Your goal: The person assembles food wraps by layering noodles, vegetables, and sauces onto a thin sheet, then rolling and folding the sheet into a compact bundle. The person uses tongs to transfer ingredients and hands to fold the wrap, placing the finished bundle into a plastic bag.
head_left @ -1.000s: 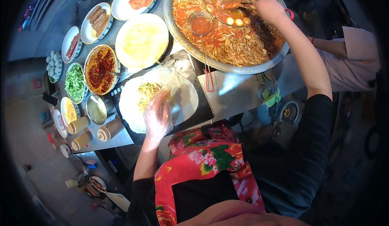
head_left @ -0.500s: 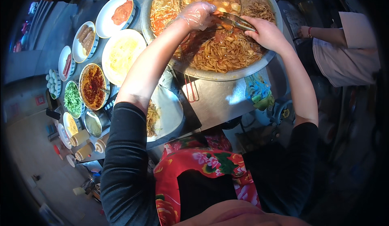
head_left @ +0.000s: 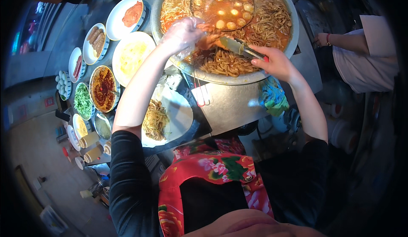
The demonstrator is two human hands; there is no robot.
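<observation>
Tongs (head_left: pixel 238 48) are gripped firmly by the right hand (head_left: pixel 274 63), upper centre of the frame, and a reddish piece of food (head_left: pixel 210 40) is caught at their tips, right above the big round pan (head_left: pixel 294 29)! It is met from the left by the left hand (head_left: pixel 182 34), clear-gloved; whether it is pinched there cannot be told through the blur. Down left of centre, a pale flat sheet (head_left: pixel 178 116) is spread on a dark board (head_left: pixel 199 124), topped with shredded filling (head_left: pixel 155 120).

Bright light glares on the steel counter (head_left: pixel 233 103), while the curved fisheye rim falls dark.
</observation>
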